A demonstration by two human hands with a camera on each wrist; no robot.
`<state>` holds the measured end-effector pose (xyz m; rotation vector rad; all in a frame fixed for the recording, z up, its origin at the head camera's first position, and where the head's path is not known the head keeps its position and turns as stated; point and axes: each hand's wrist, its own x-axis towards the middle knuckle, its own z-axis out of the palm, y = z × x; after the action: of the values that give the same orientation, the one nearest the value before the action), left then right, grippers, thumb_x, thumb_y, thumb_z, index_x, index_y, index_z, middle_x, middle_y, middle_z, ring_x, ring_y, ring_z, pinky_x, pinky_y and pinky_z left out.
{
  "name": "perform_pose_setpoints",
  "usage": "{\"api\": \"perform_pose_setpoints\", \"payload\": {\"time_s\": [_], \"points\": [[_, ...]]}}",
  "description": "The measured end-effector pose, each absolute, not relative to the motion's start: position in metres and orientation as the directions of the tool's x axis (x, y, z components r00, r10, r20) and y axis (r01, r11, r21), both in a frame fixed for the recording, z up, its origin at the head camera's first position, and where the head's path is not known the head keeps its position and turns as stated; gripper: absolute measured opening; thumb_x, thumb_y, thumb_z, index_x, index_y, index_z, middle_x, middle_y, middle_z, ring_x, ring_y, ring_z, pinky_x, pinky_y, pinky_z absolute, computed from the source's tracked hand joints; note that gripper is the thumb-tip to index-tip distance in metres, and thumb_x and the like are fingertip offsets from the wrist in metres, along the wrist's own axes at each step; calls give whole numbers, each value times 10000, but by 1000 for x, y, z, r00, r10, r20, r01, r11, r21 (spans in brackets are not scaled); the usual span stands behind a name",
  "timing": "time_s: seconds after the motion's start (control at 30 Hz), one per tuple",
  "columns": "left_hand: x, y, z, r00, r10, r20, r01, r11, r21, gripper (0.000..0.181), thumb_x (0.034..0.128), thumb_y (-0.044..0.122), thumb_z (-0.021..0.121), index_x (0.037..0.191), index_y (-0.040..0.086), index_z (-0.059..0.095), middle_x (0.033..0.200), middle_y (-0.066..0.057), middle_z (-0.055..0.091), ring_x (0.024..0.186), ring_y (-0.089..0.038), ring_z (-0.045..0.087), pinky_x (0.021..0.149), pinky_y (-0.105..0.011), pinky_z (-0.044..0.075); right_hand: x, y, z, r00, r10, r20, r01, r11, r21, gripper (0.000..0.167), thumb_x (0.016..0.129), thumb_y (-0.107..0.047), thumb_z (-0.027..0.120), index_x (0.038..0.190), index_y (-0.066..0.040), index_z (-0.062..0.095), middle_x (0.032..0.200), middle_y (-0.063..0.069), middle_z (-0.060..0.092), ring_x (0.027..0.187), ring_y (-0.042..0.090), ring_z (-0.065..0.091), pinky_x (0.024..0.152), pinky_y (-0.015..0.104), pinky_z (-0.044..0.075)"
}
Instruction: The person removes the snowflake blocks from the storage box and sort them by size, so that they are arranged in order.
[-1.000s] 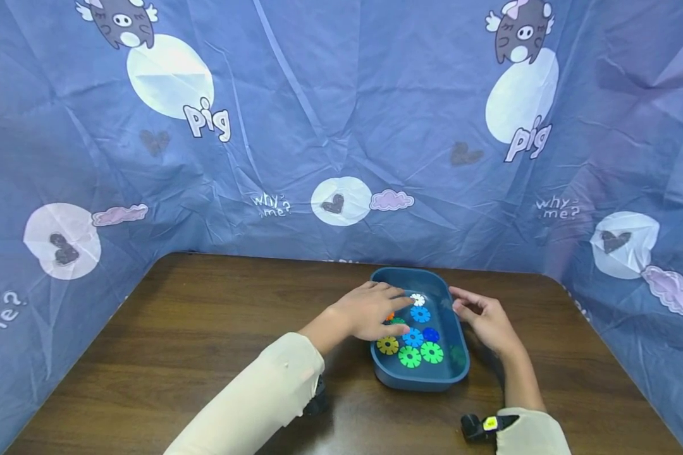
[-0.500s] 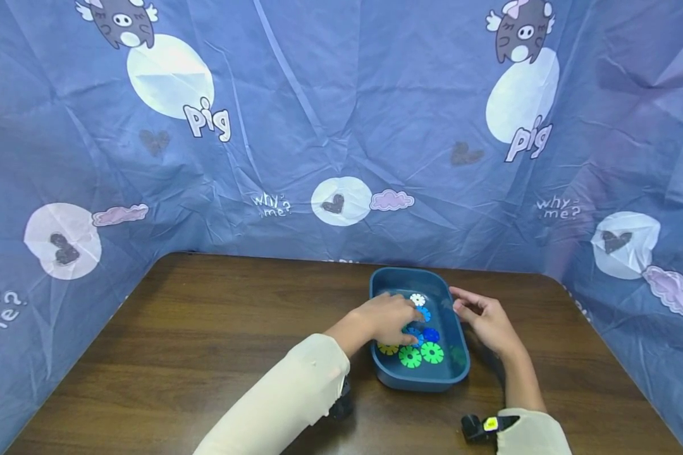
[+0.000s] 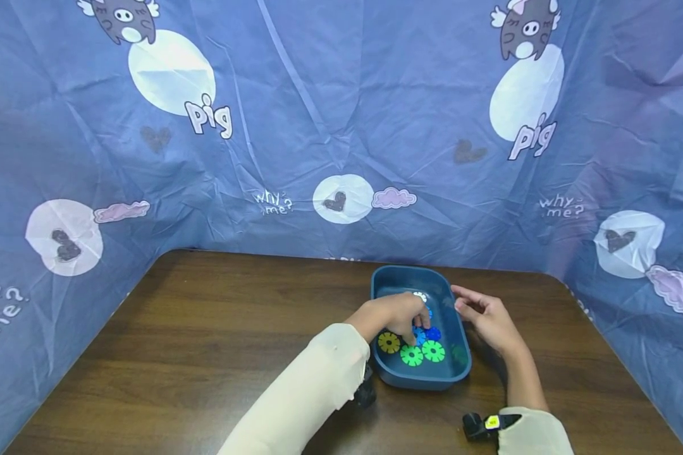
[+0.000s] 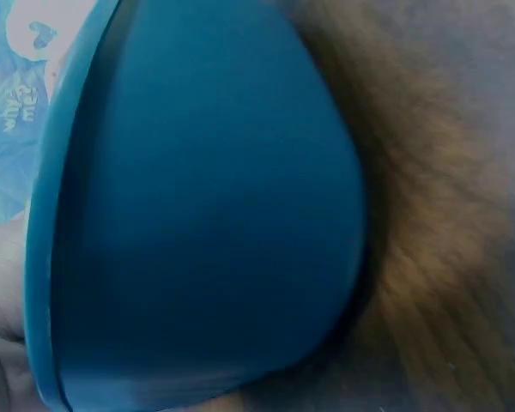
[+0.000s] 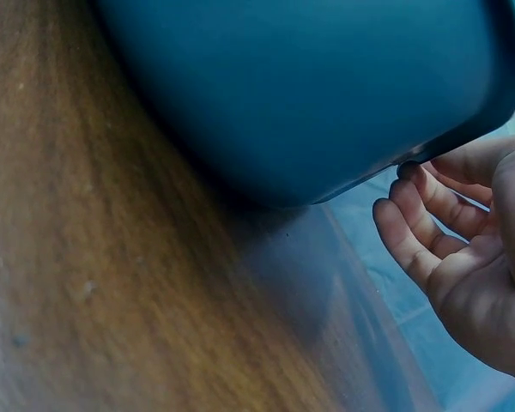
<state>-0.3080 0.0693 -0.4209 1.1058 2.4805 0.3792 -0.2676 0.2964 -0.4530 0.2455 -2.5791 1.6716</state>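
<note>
A dark blue tray (image 3: pixel 424 383) holds notched plastic discs: a yellow disc (image 3: pixel 389 342), two green ones (image 3: pixel 412 356), blue ones (image 3: pixel 434 333) and a white one (image 3: pixel 420 296). Over its middle, the left hand (image 3: pixel 397 313) reaches down with bent fingers and thumb apart, beside the blue discs; its fingertips are partly hidden. The right hand (image 3: pixel 494 323) touches the tray's right rim, fingers relaxed. In the left wrist view the tray wall (image 4: pixel 215 197) hides most of the left hand (image 4: pixel 2 300). The right wrist view shows the right hand's fingers (image 5: pixel 412 202) at the tray's edge.
The tray stands on a brown wooden table (image 3: pixel 233 316), towards its back edge and right of centre. Behind hangs a blue cloth (image 3: pixel 296 126) with pig prints. A black wrist device (image 3: pixel 475 427) sits at the right sleeve.
The left hand has moved right and deeper into the tray, its fingers more bent, uncovering the yellow disc and covering part of the upper blue one. The right hand keeps its place at the rim.
</note>
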Motion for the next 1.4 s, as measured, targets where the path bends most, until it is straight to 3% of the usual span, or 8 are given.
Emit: {"api": "perform_pose_setpoints", "payload": {"time_s": [0.2, 0.47, 0.8, 1.07, 1.4], "points": [[-317, 71, -422, -606, 747, -273, 567, 647, 510, 380, 794, 143, 902, 1140, 160, 744, 987, 69, 682, 922, -44, 607, 833, -178, 508, -268, 297, -452, -986, -95, 138, -165, 414, -895, 415, 1032, -108, 622, 1411, 52, 570, 1095, 241, 665, 914, 44, 644, 797, 212, 582], [-321, 72, -420, -618, 726, -303, 523, 667, 531, 390, 788, 148, 908, 1123, 206, 717, 971, 81, 665, 932, -60, 598, 842, -218, 515, -270, 297, -452, -989, -95, 114, -145, 446, -883, 414, 1044, -138, 607, 1426, 18, 570, 1087, 214, 658, 939, 103, 653, 805, 234, 586], [-321, 73, -415, -580, 769, -267, 599, 626, 500, 227, 789, 136, 906, 923, 227, 746, 948, 98, 641, 907, -55, 570, 773, -177, 497, -270, 297, -452, -988, -90, 122, -150, 452, -880, 411, 1046, -139, 602, 1425, 15, 572, 1098, 226, 661, 957, 102, 651, 813, 227, 584], [-324, 67, -413, -576, 785, -228, 542, 576, 612, 167, 865, 78, 832, 985, 176, 770, 947, 82, 678, 881, -57, 633, 730, -194, 560, -269, 297, -452, -990, -78, 114, -138, 473, -870, 423, 1051, -184, 604, 1431, -1, 575, 1143, 216, 670, 985, 93, 648, 822, 221, 578], [-331, 55, -409, -673, 729, -121, 360, 466, 808, 182, 919, 27, 758, 1097, 61, 772, 942, -2, 723, 765, -163, 727, 738, -331, 625, -266, 295, -451, -992, -69, 104, -124, 488, -864, 414, 1047, -170, 604, 1432, -19, 581, 1145, 196, 679, 996, 134, 644, 828, 202, 568]]}}
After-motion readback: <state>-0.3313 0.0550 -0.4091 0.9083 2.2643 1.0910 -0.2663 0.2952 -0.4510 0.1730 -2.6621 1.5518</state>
